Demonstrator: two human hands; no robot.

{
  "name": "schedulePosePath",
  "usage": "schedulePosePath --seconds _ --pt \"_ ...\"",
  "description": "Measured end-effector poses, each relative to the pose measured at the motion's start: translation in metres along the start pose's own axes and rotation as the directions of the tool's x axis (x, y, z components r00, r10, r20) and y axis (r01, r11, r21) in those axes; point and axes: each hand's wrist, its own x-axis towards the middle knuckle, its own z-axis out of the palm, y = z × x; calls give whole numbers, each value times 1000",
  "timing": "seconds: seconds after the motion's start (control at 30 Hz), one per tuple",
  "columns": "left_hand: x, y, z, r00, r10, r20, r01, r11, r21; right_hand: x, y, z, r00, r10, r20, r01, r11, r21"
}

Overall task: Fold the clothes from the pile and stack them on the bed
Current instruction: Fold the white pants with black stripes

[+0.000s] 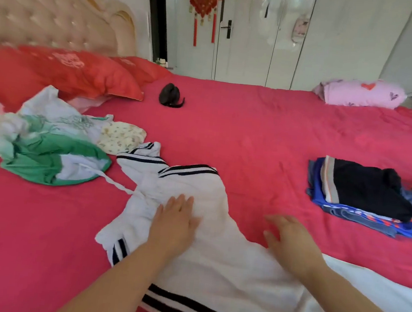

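White trousers with black side stripes [204, 264] lie spread across the pink-red bed sheet [264, 136] in front of me. My left hand [174, 222] presses flat on the trousers near the waistband, fingers straight. Over the trousers' right edge is my right hand [289, 242], fingers spread and relaxed, holding nothing. The unfolded pile [47, 145], green, white and a floral piece, sits at the left. A stack of folded dark and blue clothes [367, 196] rests at the right.
Red pillows [64, 71] lean against the tufted headboard at the back left. A small black object [171, 95] lies mid-bed. A pink folded bundle [362, 93] sits at the far right corner. White wardrobe doors stand behind the bed.
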Motion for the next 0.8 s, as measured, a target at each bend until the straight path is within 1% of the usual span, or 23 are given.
schedulePosePath --seconds 0.07,0.13,0.2,0.23,0.27,0.3,0.37,0.4,0.43,0.47,0.5,0.53,0.57,0.6,0.63,0.67,0.7,0.73,0.77,0.8 --pt "2 -22 12 1000 -24 16 24 1000 8 25 -27 16 999 -52 3 52 999 7" --pt "0 -32 26 1000 -24 -16 24 1000 -6 48 -48 30 999 -42 21 41 999 21" --pt "-5 -35 38 993 -38 -108 32 998 -50 70 -64 41 998 32 58 -38 994 107" --pt "-7 -36 40 993 -48 -107 41 997 -63 80 -69 46 993 91 75 -102 981 162" --pt "-7 -38 41 993 -59 -99 48 992 -113 90 -73 50 984 157 83 -171 963 210" --pt "-6 -39 43 993 -65 -99 49 986 -158 100 -75 55 966 236 101 -254 933 254" --pt "-2 -41 44 989 -61 -136 31 977 -212 119 -78 64 915 380 138 -403 842 359" --pt "-1 -42 45 982 -65 -179 17 967 -256 126 -81 66 893 420 163 -447 782 435" --pt "-2 -43 44 973 -79 -216 5 946 -324 130 -87 66 887 409 215 -457 712 533" --pt "-3 -44 45 972 -89 -215 -4 917 -400 132 -95 66 899 355 256 -434 655 619" --pt "-4 -45 43 962 -120 -244 -12 879 -477 131 -103 63 930 266 254 -368 647 668" --pt "-3 -46 43 941 -181 -286 -7 834 -552 127 -115 58 962 157 222 -267 698 665" --pt "-1 -47 45 919 -239 -313 -3 790 -613 120 -126 52 979 28 201 -150 770 620" --pt "-1 -48 44 896 -276 -348 -27 748 -663 111 -137 46 966 -120 228 -38 808 588" --pt "-1 -48 43 866 -316 -388 -52 715 -697 100 -148 37 906 -271 325 35 814 580" --pt "-2 -47 40 829 -377 -412 -81 649 -756 92 -154 30 798 -383 465 66 822 565" --pt "-2 -46 39 798 -440 -411 -97 579 -809 84 -158 22 675 -442 591 66 834 547" --pt "-3 -45 35 790 -486 -373 -101 498 -861 81 -158 18 603 -449 659 30 839 544" --pt "-3 -44 34 799 -501 -333 -100 435 -895 80 -158 15 608 -440 661 -32 818 574" --pt "-4 -43 33 792 -513 -331 -104 421 -901 84 -155 17 698 -385 604 -109 776 621"
